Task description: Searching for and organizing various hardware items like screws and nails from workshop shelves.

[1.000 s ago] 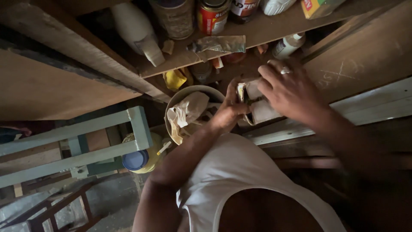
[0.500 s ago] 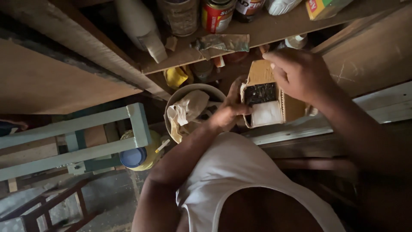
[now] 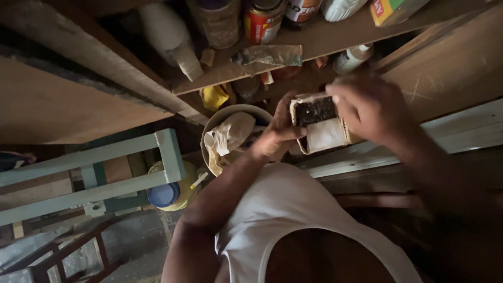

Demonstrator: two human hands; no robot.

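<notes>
A small open cardboard box (image 3: 322,128), with dark contents in its upper half and a white patch below, is gripped between both hands. My left hand (image 3: 275,137) grips its left edge. My right hand (image 3: 369,107) is closed over its right side and top, partly blurred. Just left of the box stands a round bucket (image 3: 215,123) holding crumpled pale paper or cloth (image 3: 228,137).
A wooden shelf (image 3: 314,50) above carries tins (image 3: 262,21), a white bottle (image 3: 170,34), a crumpled wrapper (image 3: 272,53) and a small white bottle (image 3: 352,57). A pale green wooden frame (image 3: 94,173) and a yellow container with a blue lid (image 3: 167,193) sit lower left.
The box has been turned so its open face shows. My right hand slid from covering the front to the box's right side; my left hand stays on the left edge.
</notes>
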